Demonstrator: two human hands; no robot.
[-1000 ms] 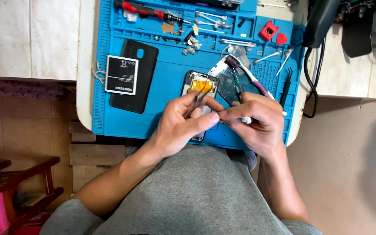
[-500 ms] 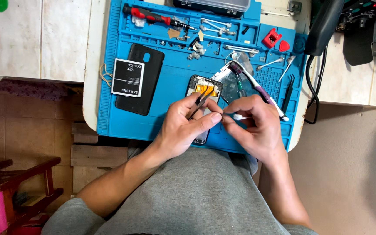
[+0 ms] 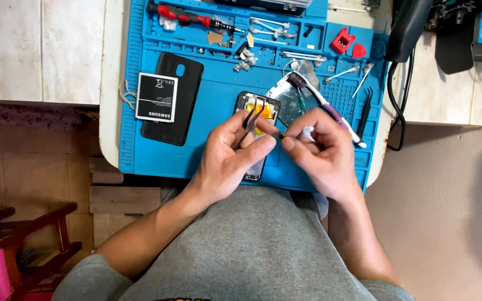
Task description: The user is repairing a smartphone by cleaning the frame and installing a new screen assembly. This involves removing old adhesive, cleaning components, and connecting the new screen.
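An opened phone (image 3: 258, 106) with orange tape inside lies on the blue repair mat (image 3: 207, 156). My left hand (image 3: 230, 156) covers its lower half and pinches metal tweezers (image 3: 249, 122) whose tips point into the phone. My right hand (image 3: 322, 153) sits just to the right, fingertips meeting the left hand's, pinching a small white bit (image 3: 308, 132); I cannot tell what it is. A toothbrush (image 3: 330, 111) with a white and purple handle lies beside the right hand.
A black back cover (image 3: 182, 83) with a white battery (image 3: 156, 97) on it lies left on the mat. A red-handled screwdriver (image 3: 182, 15), loose tools, screws and red picks (image 3: 344, 40) fill the mat's top trays. Black cables (image 3: 397, 100) hang at the right edge.
The view shifted slightly and my hands stayed over the phone. My right hand drew closer to the left, fingertips now meeting; the tweezers remain in the left hand.
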